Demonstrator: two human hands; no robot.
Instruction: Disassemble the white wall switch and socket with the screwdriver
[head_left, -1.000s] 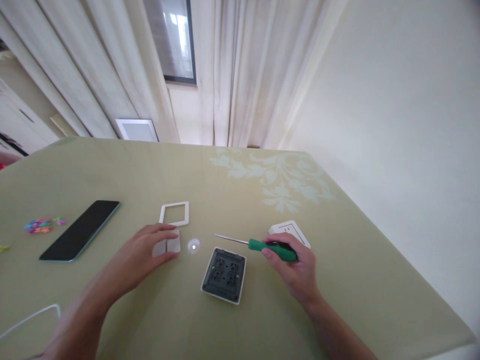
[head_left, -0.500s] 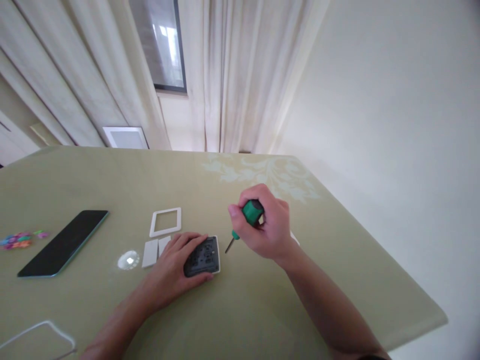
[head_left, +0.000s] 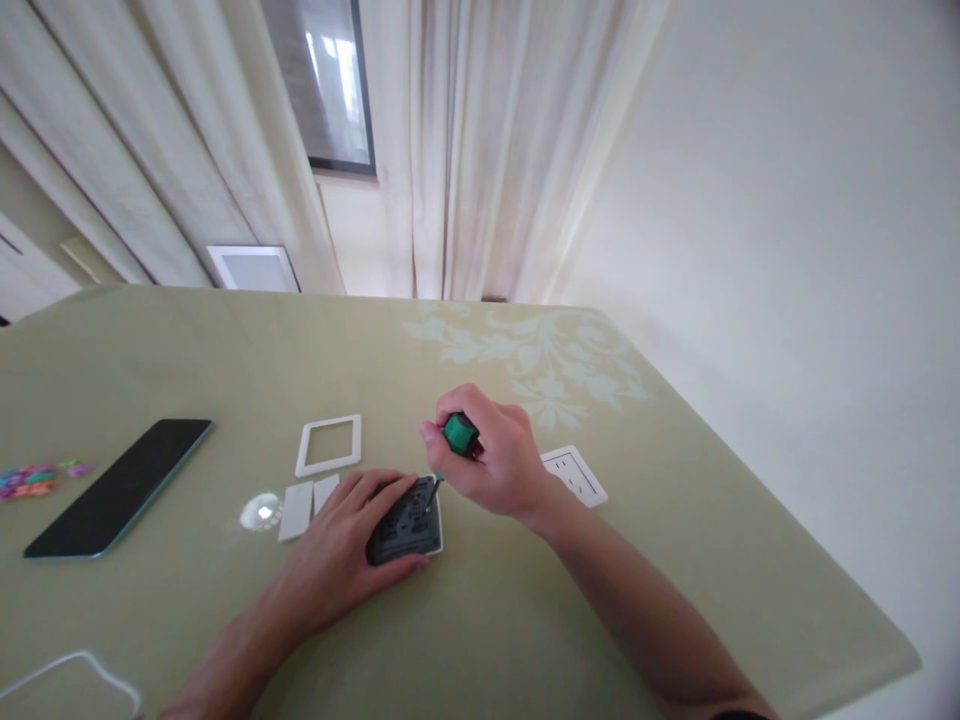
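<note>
A dark grey switch module [head_left: 409, 520] lies on the green tablecloth [head_left: 487, 620]. My left hand [head_left: 341, 550] lies over its left side with fingers curled round it, holding it down. My right hand [head_left: 487, 460] is wrapped round a green-handled screwdriver [head_left: 457, 435], held nearly upright. Its tip [head_left: 429, 497] touches the module's top face. Two small white rocker plates [head_left: 306, 503] lie just left of my left hand, and a white square frame [head_left: 328, 445] lies beyond them.
A white wall socket [head_left: 574, 475] lies right of my right hand. A black phone [head_left: 120, 487] and small coloured bits [head_left: 34, 478] are at the left. A white wire loop [head_left: 67, 680] sits at the near left corner. The table edge runs along the right.
My left hand left the rocker plates and took the switch module. My right hand lifted the screwdriver from lying flat, swung it upright and brought its tip down onto the module.
</note>
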